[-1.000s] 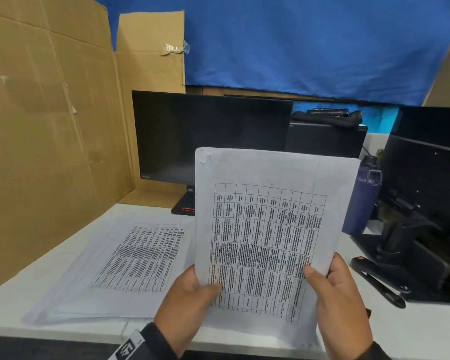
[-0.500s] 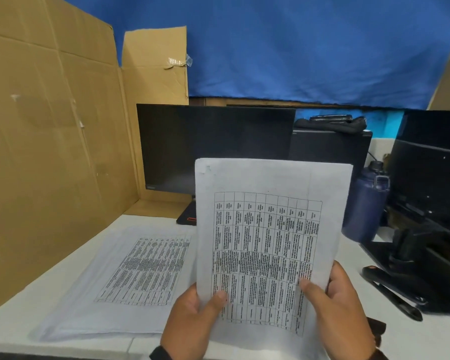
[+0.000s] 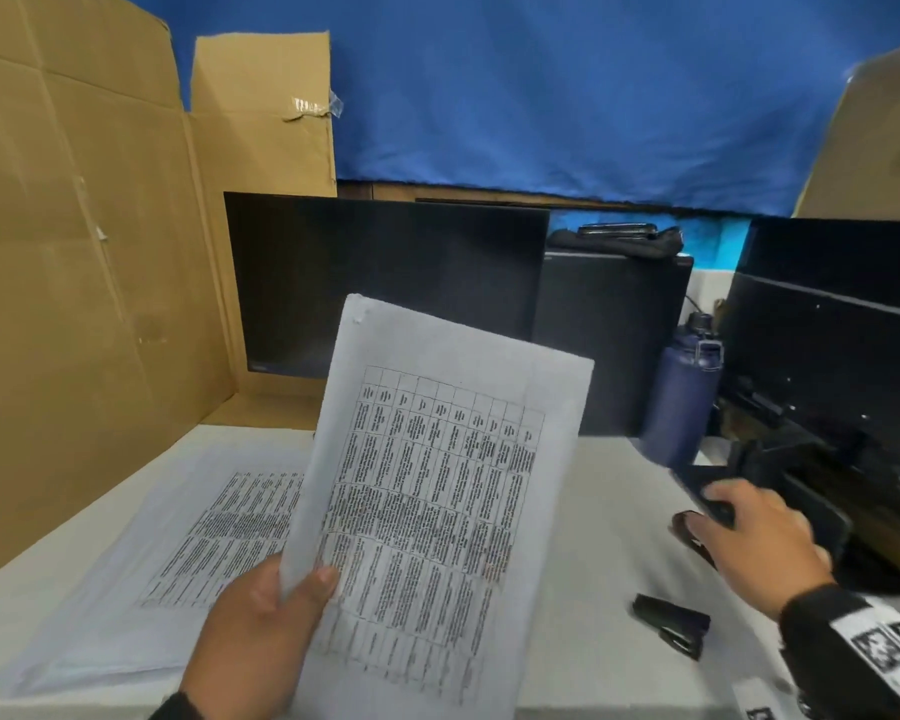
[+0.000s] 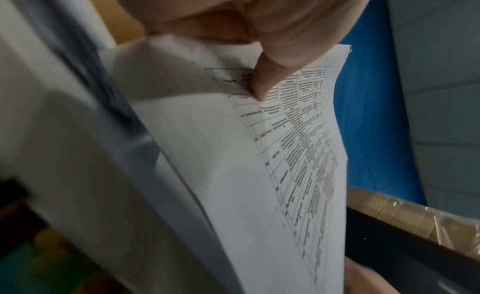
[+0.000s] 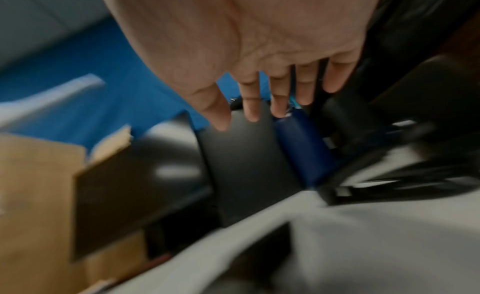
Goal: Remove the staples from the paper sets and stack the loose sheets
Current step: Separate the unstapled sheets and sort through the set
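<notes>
My left hand grips a printed paper set by its lower left edge and holds it upright and tilted above the table. In the left wrist view the thumb presses on the paper set. Its top left corner looks crinkled. A stack of loose sheets lies flat on the table to the left. My right hand is out to the right with straight fingers, holding nothing, over a long black stapler. A small black tool lies nearer on the table.
A dark monitor stands behind the paper, with cardboard panels on the left. A blue bottle and a second monitor's black stand crowd the right side. The white table shows between the paper and the tools.
My right hand has let go of the paper set and swung right, toward the black stapler. The left hand alone now holds the set, which has tilted.
</notes>
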The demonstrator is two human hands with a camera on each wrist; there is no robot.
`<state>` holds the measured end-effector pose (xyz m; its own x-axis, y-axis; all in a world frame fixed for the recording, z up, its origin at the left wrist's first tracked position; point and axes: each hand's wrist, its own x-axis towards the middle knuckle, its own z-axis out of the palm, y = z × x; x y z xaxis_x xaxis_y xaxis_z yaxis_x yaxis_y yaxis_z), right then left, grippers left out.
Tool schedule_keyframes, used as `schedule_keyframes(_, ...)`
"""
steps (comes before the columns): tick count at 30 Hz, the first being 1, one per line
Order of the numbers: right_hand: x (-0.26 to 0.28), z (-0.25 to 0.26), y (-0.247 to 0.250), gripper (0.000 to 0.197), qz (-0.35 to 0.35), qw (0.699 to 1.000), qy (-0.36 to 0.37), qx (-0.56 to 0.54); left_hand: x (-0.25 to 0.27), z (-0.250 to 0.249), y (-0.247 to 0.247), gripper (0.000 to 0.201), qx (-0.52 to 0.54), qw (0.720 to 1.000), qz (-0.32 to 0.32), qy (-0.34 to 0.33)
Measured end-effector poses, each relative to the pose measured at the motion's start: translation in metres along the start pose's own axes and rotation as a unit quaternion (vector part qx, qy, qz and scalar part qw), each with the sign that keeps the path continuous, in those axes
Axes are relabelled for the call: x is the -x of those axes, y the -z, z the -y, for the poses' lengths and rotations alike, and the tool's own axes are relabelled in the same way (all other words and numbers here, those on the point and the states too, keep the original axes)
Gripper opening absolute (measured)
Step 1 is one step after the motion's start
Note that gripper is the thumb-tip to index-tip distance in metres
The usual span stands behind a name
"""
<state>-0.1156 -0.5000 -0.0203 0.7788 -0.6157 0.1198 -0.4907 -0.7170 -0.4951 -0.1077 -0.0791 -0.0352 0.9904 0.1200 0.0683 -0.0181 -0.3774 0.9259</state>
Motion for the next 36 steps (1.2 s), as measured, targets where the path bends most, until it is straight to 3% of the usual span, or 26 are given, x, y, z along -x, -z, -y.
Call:
schedule_keyframes(2, -0.016, -0.029, -0.008, 0.056, 0.075, 0.993, -0.053, 0.069, -0.006, 0.001, 0.008, 0.029, -0.033, 0.999, 0.010, -0.003)
schedule_keyframes(4, -0.016, -0.045, -0.017, 0.064, 0.133, 0.986, -0.065, 0.071, -0.008, 0.002, 0.009, 0.019, -0.051, 0.998, 0.035, 0.004)
schedule_keyframes(8, -0.003, -0.046, -0.020, 0.025, 0.090, 0.992, -0.079, 0.049, 0.000, 0.007, 0.001, 0.020, -0.123, 0.986, 0.110, 0.006)
schedule_keyframes(15, -0.008, -0.054, -0.022, 0.038, 0.142, 0.982, -0.121, 0.007, 0.003, 0.002, 0.009, 0.027, -0.173, 0.980, 0.101, -0.006)
schedule_keyframes(17, -0.005, -0.062, -0.019, 0.029, 0.158, 0.979, -0.124, -0.011, 0.009, -0.001, 0.009, 0.018, -0.186, 0.977, 0.102, -0.001)
schedule_keyframes(19, 0.003, -0.068, -0.016, 0.021, 0.149, 0.981, -0.119, -0.039, 0.014, -0.001, 0.007, 0.010, -0.196, 0.975, 0.103, 0.001)
schedule_keyframes(23, 0.022, -0.065, 0.004, 0.025, 0.102, 0.972, -0.122, -0.175, 0.019, -0.003, 0.004, 0.010, -0.206, 0.973, 0.107, 0.002)
schedule_keyframes(25, 0.032, -0.050, 0.027, 0.027, 0.091, 0.924, -0.120, -0.351, 0.021, -0.003, 0.000, 0.013, -0.210, 0.971, 0.112, 0.001)
schedule_keyframes(27, 0.040, -0.030, 0.047, 0.054, 0.095, 0.849, -0.087, -0.512, 0.023, -0.003, -0.006, 0.016, -0.222, 0.968, 0.120, -0.004)
schedule_keyframes(28, 0.045, -0.019, 0.053, 0.057, 0.092, 0.820, -0.068, -0.561, 0.024, -0.003, -0.009, 0.017, -0.231, 0.965, 0.124, -0.010)
schedule_keyframes(30, 0.058, 0.006, 0.057, 0.034, 0.075, 0.767, -0.028, -0.637, 0.026, -0.003, -0.014, 0.019, -0.244, 0.961, 0.130, -0.020)
schedule_keyframes(33, 0.075, 0.035, 0.046, 0.017, 0.034, 0.735, -0.020, -0.677, 0.029, -0.001, -0.019, 0.016, -0.263, 0.953, 0.143, -0.036)
schedule_keyframes(36, 0.085, 0.054, 0.032, 0.028, -0.052, 0.730, -0.036, -0.681, 0.032, -0.001, -0.022, 0.016, -0.274, 0.948, 0.150, -0.051)
